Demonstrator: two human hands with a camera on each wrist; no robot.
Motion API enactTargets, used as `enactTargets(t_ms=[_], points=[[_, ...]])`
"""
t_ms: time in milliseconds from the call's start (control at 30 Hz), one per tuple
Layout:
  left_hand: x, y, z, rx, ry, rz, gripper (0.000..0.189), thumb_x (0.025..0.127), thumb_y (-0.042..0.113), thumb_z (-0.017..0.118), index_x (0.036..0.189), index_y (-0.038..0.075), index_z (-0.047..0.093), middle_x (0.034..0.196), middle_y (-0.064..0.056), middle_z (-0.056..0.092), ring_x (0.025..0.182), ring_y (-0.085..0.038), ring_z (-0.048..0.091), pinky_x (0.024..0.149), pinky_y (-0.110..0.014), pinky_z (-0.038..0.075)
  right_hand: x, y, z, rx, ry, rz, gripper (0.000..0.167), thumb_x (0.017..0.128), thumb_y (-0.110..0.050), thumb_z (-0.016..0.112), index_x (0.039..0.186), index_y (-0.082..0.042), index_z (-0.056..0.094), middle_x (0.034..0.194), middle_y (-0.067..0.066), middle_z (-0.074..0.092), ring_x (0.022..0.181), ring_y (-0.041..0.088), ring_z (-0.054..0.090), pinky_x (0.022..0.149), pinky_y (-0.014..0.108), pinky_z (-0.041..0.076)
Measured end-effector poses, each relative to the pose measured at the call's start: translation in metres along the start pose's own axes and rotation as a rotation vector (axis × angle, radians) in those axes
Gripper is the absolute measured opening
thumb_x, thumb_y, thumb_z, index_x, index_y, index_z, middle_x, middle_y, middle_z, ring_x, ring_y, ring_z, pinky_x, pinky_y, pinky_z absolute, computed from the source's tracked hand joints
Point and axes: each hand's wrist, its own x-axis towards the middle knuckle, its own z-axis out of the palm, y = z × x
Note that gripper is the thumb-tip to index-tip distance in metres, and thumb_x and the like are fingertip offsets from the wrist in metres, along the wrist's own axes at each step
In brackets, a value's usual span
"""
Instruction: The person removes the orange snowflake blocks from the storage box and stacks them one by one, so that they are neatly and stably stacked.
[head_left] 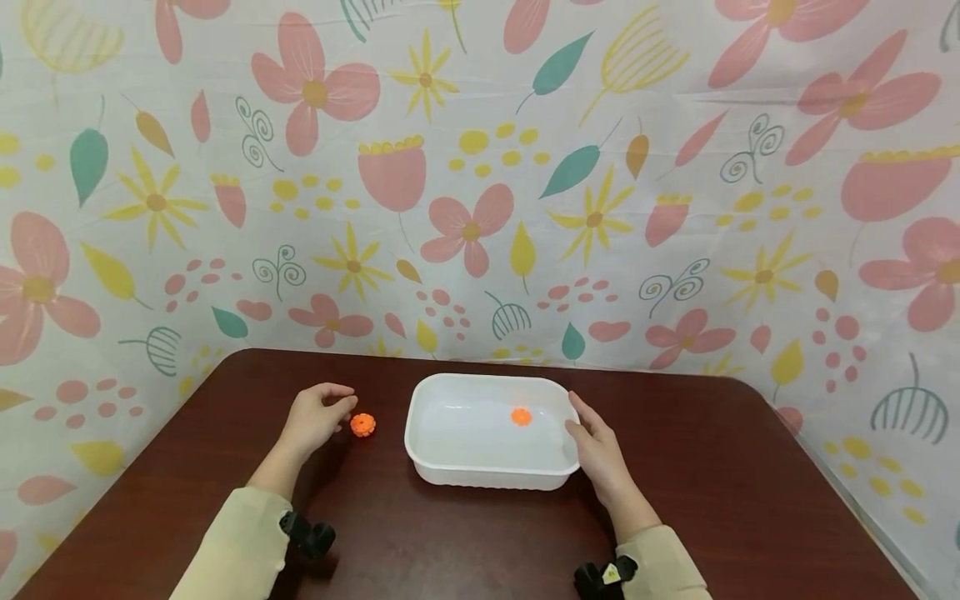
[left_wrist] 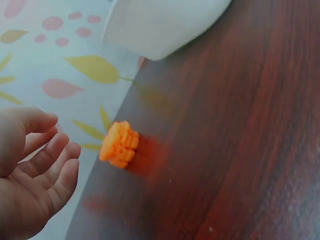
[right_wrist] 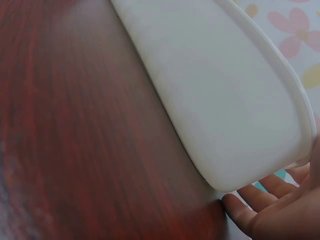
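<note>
A white plastic basin (head_left: 487,479) stands on the table, its long side facing me. My right hand (head_left: 600,454) holds its right end, the thumb at the rim; in the right wrist view the fingers (right_wrist: 272,192) lie along the outside of that end. One small orange piece (head_left: 521,416) lies inside the basin. To the left of the basin stands an orange flower-shaped piece with ridged, layered edges (head_left: 363,425). My left hand (head_left: 318,421) hovers right beside it, fingers loosely bent; the left wrist view shows a gap between the fingertips and the orange piece (left_wrist: 120,145).
The dark brown wooden table (head_left: 450,550) has rounded far corners. Behind it hangs a white cloth (head_left: 480,317) printed with flowers and leaves, close to the table's far edge. Each wrist carries a small black camera, one on the left (head_left: 307,533) and one on the right (head_left: 603,577).
</note>
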Motion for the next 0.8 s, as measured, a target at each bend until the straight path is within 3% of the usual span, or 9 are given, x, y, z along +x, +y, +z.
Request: enactTargets(t_ms=[200, 500, 800], points=[[-0.002, 0.013, 0.004, -0.002, 0.024, 0.066, 0.033, 0.093, 0.023, 0.06, 0.118, 0.001, 0.062, 0.102, -0.02, 0.066, 0.084, -0.029, 0.064, 0.066, -0.026, 0.053, 0.0, 0.0, 0.0, 0.002, 0.001, -0.004, 0.051, 0.1, -0.017, 0.04, 0.149, -0.018, 0.029, 0.156, 0.01, 0.023, 0.143, 0.027, 0.023, 0.112, 0.044, 0.029], [-0.004, 0.029, 0.021, 0.003, 0.036, 0.117, 0.026, 0.091, 0.023, 0.062, 0.11, 0.006, 0.066, 0.1, -0.012, 0.068, 0.086, -0.023, 0.066, 0.069, -0.025, 0.053, -0.002, 0.006, 0.001, 0.002, -0.006, -0.002, 0.051, 0.1, -0.017, 0.04, 0.149, -0.018, 0.029, 0.156, 0.01, 0.024, 0.142, 0.028, 0.024, 0.111, 0.045, 0.03], [0.0, 0.06, 0.051, -0.014, 0.008, 0.193, 0.02, 0.089, 0.021, 0.064, 0.104, 0.008, 0.068, 0.094, -0.008, 0.069, 0.084, -0.018, 0.062, 0.067, -0.026, 0.049, 0.001, 0.003, -0.001, 0.002, 0.0, -0.012, 0.051, 0.1, -0.017, 0.04, 0.149, -0.017, 0.03, 0.156, 0.008, 0.025, 0.143, 0.027, 0.023, 0.113, 0.044, 0.028]])
